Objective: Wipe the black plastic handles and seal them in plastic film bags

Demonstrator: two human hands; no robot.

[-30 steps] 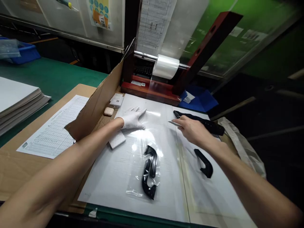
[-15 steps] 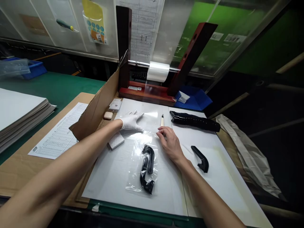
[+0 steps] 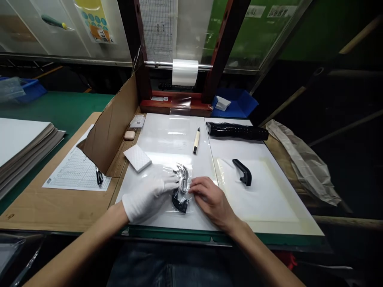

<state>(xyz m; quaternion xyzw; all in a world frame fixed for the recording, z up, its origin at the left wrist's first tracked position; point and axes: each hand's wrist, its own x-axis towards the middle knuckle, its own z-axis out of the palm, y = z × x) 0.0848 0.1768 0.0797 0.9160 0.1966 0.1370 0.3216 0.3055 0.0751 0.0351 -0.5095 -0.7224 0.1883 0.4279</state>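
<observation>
While one curved black plastic piece (image 3: 244,174) lies bare, a similar pair (image 3: 180,206) already has clear film (image 3: 182,196), white-gloved left hand (image 3: 149,195) and bare right hand (image 3: 213,202) half-curled, grip unclear tbh.

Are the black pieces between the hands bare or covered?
Covered: clear plastic lies over the black pieces, its bright glare crossing the upper one.

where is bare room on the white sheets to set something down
Widest: the right white sheet, right of the single black handle and below the long black bundle. A smaller patch lies between the white pad and the cutter, seemingly under glossy film. Crowded: front of the left sheet, where left hand and right hand flank the bagged parts.
</observation>
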